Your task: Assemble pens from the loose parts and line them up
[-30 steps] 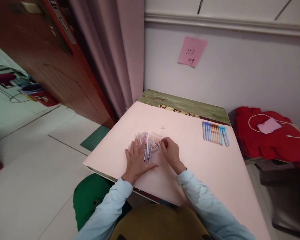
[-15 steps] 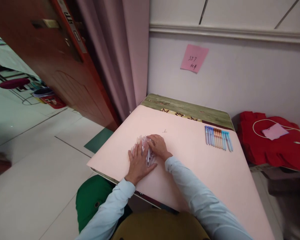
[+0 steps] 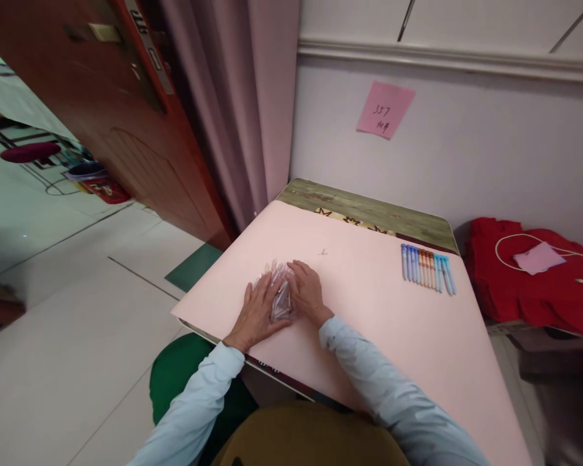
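Note:
A small pile of thin, clear and whitish plastic pieces (image 3: 282, 303) lies on the pink sheet near the table's left front edge. They look like slim tubes or wrappers; their exact kind is too small to tell. My left hand (image 3: 258, 316) rests over the pile's left side, its fingers stretched out and its thumb apart along the near side. On the right side, my right hand (image 3: 308, 288) presses against the pile with curved fingers held close together. Part of the pile is hidden under both hands.
A row of pens (image 3: 427, 268) in blue, brown and light blue lies at the table's back right. Pink paper (image 3: 369, 310) covers most of the tabletop. A red cloth (image 3: 490, 285) with a cable is at right, a green stool (image 3: 175, 372) at lower left, a door (image 3: 140, 149) beyond.
My left hand has slid slightly left and down, uncovering more of the pile's middle. My right hand stays at the pile's right side. The view has shifted a little.

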The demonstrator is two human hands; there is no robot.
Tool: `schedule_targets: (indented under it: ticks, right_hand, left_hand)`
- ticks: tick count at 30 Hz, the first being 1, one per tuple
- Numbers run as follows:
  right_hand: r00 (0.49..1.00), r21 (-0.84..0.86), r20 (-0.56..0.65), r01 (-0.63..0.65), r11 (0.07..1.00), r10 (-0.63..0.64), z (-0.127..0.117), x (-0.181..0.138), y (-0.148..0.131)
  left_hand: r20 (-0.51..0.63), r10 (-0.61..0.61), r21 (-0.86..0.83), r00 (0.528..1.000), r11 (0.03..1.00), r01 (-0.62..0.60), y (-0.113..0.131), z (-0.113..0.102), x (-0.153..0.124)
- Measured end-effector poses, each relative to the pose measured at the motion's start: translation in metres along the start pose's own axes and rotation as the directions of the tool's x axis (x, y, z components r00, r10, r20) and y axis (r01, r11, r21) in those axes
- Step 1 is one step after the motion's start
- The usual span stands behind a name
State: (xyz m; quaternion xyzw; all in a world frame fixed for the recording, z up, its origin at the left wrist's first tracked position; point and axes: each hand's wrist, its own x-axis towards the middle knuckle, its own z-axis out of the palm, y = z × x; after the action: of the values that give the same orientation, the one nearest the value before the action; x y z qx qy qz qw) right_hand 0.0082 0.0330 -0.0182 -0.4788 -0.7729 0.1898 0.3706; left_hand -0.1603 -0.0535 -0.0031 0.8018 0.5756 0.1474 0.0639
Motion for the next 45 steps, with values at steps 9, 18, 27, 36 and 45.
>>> schedule_targets:
  ticks: [9,18,27,36,45]
  right_hand:
    - [0.978,0.095,0.184,0.083,0.992,-0.1,-0.002,0.016,0.017]
    - [0.982,-0.12,-0.071,-0.183,0.976,0.176,-0.057,0.054,0.103]
    - [0.978,-0.198,0.192,0.113,0.974,-0.075,-0.055,0.066,0.12]
    - [0.998,-0.337,0.036,-0.039,0.941,0.054,-0.074,0.079,0.152]
    - [0.991,-0.187,-0.12,-0.08,0.979,0.058,-0.069,0.06,0.118]
  left_hand:
    - [-0.015,-0.016,-0.013,1.0,1.0,0.016,-0.002,0.0,0.0]
    - [-0.158,-0.126,-0.265,0.979,0.961,0.08,-0.015,0.003,-0.003]
    - [-0.372,-0.351,-0.441,0.859,0.881,0.17,-0.02,0.002,-0.003]
    - [-0.368,-0.414,-0.506,0.832,0.841,0.195,-0.024,0.004,0.001]
    - [-0.334,-0.454,-0.51,0.826,0.824,0.247,-0.022,0.001,0.003]
